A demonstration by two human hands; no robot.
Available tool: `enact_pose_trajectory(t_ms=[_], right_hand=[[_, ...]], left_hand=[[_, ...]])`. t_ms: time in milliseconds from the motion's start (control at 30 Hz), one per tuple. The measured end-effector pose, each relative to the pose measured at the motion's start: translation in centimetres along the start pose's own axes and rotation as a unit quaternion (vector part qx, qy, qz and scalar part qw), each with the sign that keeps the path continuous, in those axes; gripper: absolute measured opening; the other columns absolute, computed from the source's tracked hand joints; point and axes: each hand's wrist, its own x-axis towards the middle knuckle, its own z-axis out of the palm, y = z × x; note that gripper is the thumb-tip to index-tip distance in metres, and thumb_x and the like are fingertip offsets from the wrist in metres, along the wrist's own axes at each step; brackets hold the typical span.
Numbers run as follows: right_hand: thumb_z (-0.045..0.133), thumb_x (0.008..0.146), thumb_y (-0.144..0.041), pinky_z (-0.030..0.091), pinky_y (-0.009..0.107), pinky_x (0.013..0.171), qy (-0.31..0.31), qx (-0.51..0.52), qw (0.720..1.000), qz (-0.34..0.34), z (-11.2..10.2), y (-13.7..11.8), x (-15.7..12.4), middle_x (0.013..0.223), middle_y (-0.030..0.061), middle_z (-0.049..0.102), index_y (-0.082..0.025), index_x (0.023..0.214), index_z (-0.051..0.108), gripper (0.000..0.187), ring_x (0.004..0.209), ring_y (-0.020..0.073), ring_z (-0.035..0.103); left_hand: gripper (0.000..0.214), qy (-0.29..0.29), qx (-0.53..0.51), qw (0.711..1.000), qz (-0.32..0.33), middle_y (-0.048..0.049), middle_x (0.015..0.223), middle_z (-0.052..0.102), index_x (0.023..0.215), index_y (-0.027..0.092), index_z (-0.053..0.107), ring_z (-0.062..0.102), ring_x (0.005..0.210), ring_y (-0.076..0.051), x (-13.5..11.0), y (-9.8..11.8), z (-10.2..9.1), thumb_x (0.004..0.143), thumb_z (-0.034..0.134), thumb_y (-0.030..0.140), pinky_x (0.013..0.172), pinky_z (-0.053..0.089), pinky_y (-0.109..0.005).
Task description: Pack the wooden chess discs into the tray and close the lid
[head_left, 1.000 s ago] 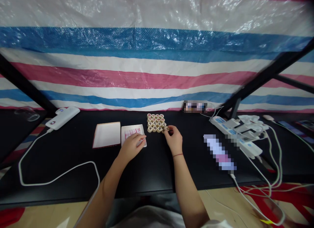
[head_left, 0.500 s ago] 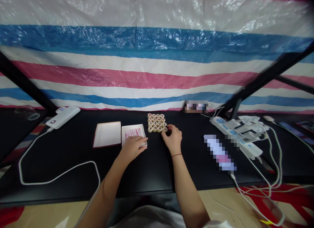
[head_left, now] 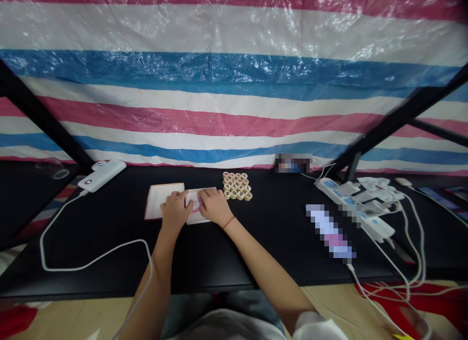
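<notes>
My left hand point(head_left: 175, 210) rests where two shallow white box halves meet, its fingers spread and its thumb over the right one. My right hand point(head_left: 216, 207) reaches across the right box half point(head_left: 201, 221), fingers apart on the paper point(head_left: 196, 205) printed with pink lines inside it. Whether the fingertips grip the paper cannot be made out. The left box half point(head_left: 155, 201), dark red outside, lies beside it, partly under my left hand. Just right of my right hand, xiangqi pieces point(head_left: 237, 185) stand in neat rows, red characters at the back and dark ones in front.
A white power bank point(head_left: 102, 176) with a cable lies to the left. On the right are a blurred-out phone point(head_left: 331, 231), a power strip point(head_left: 356, 210) with plugs and cables, and another pixelated device point(head_left: 293, 163) at the back. Striped plastic sheeting point(head_left: 219, 120) hangs behind the black table point(head_left: 278, 252).
My right hand has left the xiangqi pieces and moved left onto the paper in the box half. My left hand has shifted left to its edge. The view has tilted slightly.
</notes>
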Motion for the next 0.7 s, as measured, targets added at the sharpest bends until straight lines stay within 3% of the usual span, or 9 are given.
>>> enact_pose_trajectory(t_ms=[100,200,400,533,633,700], right_hand=[[0.053,0.083,-0.022,0.038,0.04,0.084,-0.033,-0.025,0.999,0.025,0.2,-0.2,1.0,0.109,0.0136,0.062,-0.014,0.112,0.058,0.03,0.101,0.0275,0.054],[0.053,0.083,-0.022,0.038,0.039,0.084,-0.063,-0.029,0.997,0.044,0.1,-0.6,1.5,0.107,0.0149,0.063,-0.012,0.108,0.059,0.028,0.102,0.0285,0.054],[0.051,0.084,-0.019,0.04,0.038,0.083,-0.039,-0.011,0.997,0.06,0.4,-1.0,1.7,0.106,0.0161,0.062,-0.012,0.095,0.062,0.018,0.1,0.0272,0.055],[0.047,0.08,-0.015,0.043,0.032,0.08,0.05,0.157,0.983,0.082,-0.8,1.0,0.1,0.082,0.0043,0.064,-0.018,0.083,0.058,0.012,0.081,0.019,0.059],[0.044,0.08,-0.019,0.046,0.03,0.079,0.187,0.302,0.929,0.099,-2.4,3.7,-2.5,0.087,0.0044,0.063,-0.02,0.083,0.055,0.012,0.083,0.0176,0.059],[0.047,0.08,-0.026,0.047,0.031,0.079,0.227,0.369,0.893,0.123,-3.2,5.8,-4.6,0.089,0.0048,0.064,-0.02,0.085,0.055,0.011,0.085,0.0181,0.06]], left_hand=[[0.038,-0.043,-0.011,0.999,0.018,-0.0099,0.113,0.061,0.124,0.023,0.058,0.061,0.097,-0.025,0.2,-0.2,0.2,0.088,0.048,0.027,0.079,0.045,-0.036],[0.04,-0.039,-0.025,0.999,0.022,-0.0095,0.113,0.062,0.129,0.021,0.054,0.063,0.093,-0.023,0.5,-0.4,0.3,0.09,0.044,0.023,0.076,0.045,-0.033],[0.038,0.055,-0.038,0.997,0.027,-0.0107,0.108,0.066,0.125,0.022,0.058,0.06,0.097,-0.027,-0.1,-0.2,0.3,0.091,0.05,0.036,0.081,0.043,-0.037],[0.037,0.111,-0.053,0.992,0.042,-0.0113,0.111,0.065,0.123,0.023,0.06,0.058,0.101,-0.027,-2.3,-0.1,-0.3,0.092,0.048,0.041,0.089,0.039,-0.041],[0.039,0.114,-0.062,0.988,0.08,-0.0111,0.116,0.063,0.124,0.024,0.059,0.057,0.106,-0.026,-4.4,-0.4,-0.4,0.093,0.048,0.043,0.096,0.035,-0.042],[0.042,0.113,-0.052,0.986,0.109,-0.0113,0.124,0.06,0.125,0.026,0.059,0.055,0.112,-0.027,-5.5,-0.9,-0.2,0.089,0.054,0.047,0.101,0.032,-0.044]])
